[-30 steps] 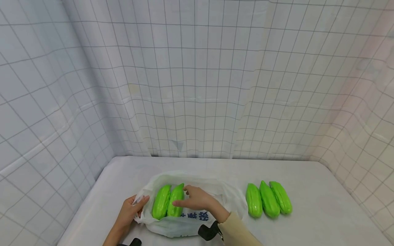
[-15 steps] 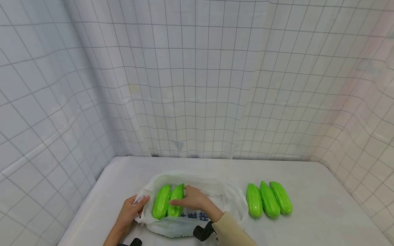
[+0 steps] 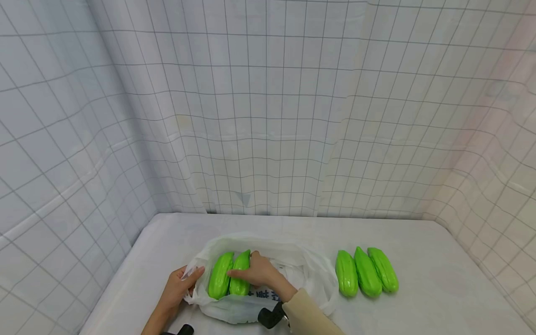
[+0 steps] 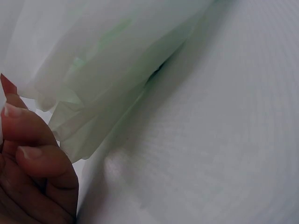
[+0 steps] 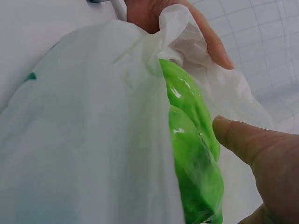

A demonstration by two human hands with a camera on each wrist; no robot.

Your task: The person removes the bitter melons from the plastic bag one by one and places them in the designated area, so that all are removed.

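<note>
A white plastic bag [image 3: 318, 274] lies mouth up, with two glossy green gourd-like vegetables side by side inside: a left one [image 3: 220, 275] and a right one [image 3: 239, 285]. At the bag's left rim my left hand [image 3: 177, 287] pinches the plastic; its curled fingers [image 4: 44, 161] show in the left wrist view. Reaching into the bag, my right hand [image 3: 261, 271] holds the right gourd-like vegetable. Its thumb [image 5: 238, 135] crosses over the top, while the other fingers are mostly hidden on the far right side. The bag wall covers part of both vegetables in the right wrist view.
Three more green gourd-like vegetables [image 3: 368, 274] lie in a row to the right of the bag. A white cloth covers the table [image 3: 439, 279]. Checked white curtains [image 3: 268, 116] stand behind and along both sides.
My right hand has shifted slightly left, its thumb moving across the right gourd-like vegetable to the gap between the two. My left hand keeps its place at the bag's rim.
</note>
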